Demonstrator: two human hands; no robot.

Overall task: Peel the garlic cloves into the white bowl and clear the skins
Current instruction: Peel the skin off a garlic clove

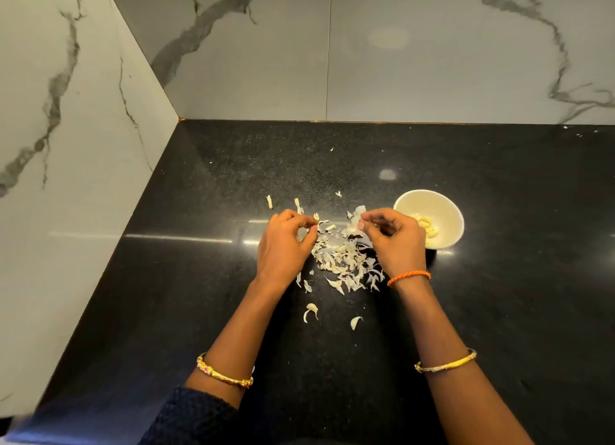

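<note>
My left hand (286,245) hovers over the black counter with its fingers curled, and it pinches a pale garlic piece (301,235) that is mostly hidden; I cannot tell whether it is a clove or skin. My right hand (394,241) pinches a papery garlic skin (356,216) at its fingertips. A pile of garlic skins (346,261) lies between and just below both hands. Touching the right hand's far side, the white bowl (447,208) holds several peeled cloves (427,228).
Loose skins lie scattered round the pile: two curled ones (311,311) (355,322) nearer me and small bits (269,201) beyond the hands. Marble walls (100,145) close the black counter (499,311) at the left and back.
</note>
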